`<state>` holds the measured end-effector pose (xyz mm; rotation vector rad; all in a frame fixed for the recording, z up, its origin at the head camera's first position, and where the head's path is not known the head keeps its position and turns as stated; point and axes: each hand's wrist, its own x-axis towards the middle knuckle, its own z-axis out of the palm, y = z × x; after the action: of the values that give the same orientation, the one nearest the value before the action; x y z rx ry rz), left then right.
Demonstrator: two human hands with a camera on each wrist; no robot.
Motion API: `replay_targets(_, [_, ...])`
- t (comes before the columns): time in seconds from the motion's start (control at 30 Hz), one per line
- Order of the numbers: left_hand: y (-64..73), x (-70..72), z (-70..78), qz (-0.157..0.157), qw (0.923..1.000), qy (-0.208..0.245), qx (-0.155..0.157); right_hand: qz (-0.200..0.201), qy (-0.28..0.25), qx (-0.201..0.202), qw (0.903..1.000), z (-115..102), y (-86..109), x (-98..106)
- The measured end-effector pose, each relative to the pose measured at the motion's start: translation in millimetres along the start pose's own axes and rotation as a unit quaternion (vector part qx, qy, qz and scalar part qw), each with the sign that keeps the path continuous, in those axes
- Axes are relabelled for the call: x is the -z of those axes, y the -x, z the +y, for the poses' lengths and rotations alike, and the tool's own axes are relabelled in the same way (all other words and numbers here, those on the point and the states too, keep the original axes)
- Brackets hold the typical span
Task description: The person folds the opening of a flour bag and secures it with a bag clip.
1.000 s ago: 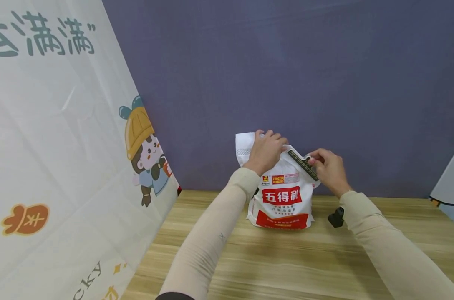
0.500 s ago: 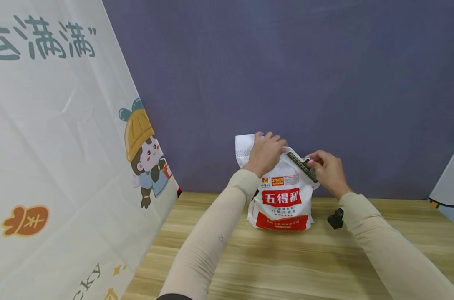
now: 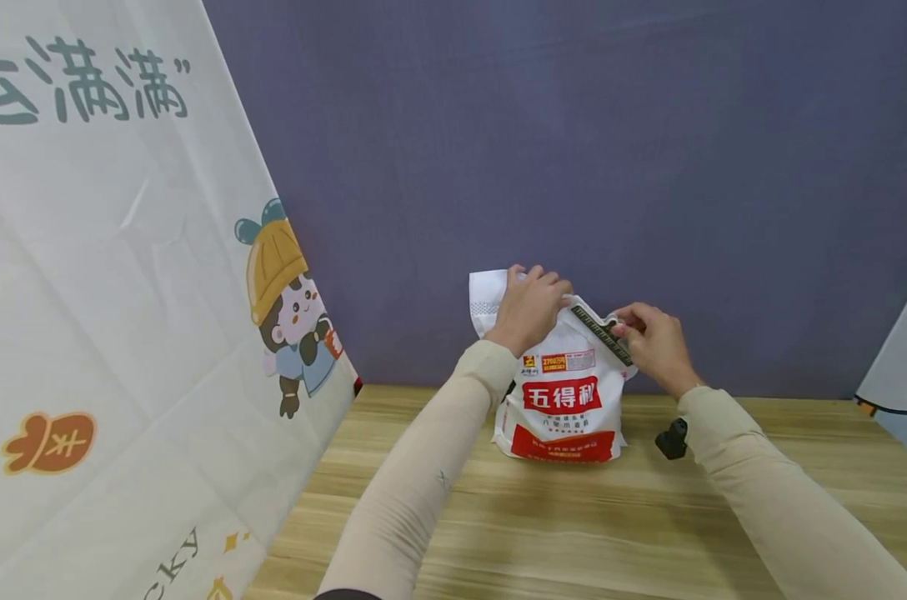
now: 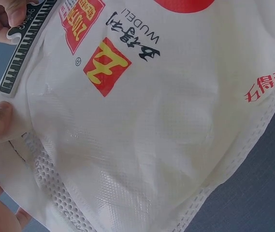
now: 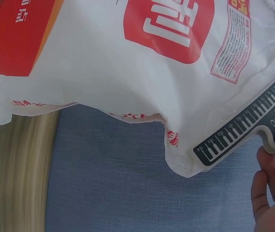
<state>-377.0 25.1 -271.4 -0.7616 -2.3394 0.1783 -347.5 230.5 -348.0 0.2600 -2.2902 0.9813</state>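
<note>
A white flour bag [image 3: 562, 425] with red panels stands on the table, its top folded over at a slant. My left hand [image 3: 528, 310] grips the folded top near its middle; the thumb presses the front and the other fingers go behind, as the left wrist view shows. A dark bag clip [image 3: 602, 335] with a piano-key pattern lies along the fold's right part. My right hand [image 3: 654, 340] pinches the clip by its grip tab between thumb and fingers. In the right wrist view, the clip [image 5: 246, 123] reaches nearly to the bag's corner.
The wood-grain table [image 3: 573, 525] runs up to a dark blue backdrop [image 3: 573, 150] close behind the bag. On the left hangs a white printed sheet [image 3: 146, 317]. A small black device [image 3: 673, 437] shows beside the right cuff.
The clip has shifted very slightly left and down along the fold, with my right hand on it. My left hand keeps its grip on the bag's top.
</note>
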Motion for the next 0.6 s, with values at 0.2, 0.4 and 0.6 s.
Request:
replay_targets(0.2, [-6.6, -2.5, 0.9, 0.001, 0.9999, 0.002, 0.012, -0.027, -0.006, -0.003, 0.9996, 8.0, -9.0, 1.7])
replay_targets(0.4, [-15.4, -7.1, 1.1, 0.003, 0.9998, -0.002, 0.022, -0.041, -0.012, 0.004, 0.9991, 14.1, -18.2, 3.3])
replay_targets(0.6, [-24.6, -12.6, 0.8, 0.003, 0.9994, -0.01, 0.032, -0.051, -0.017, 0.01, 0.9985, 21.4, -28.7, 3.2])
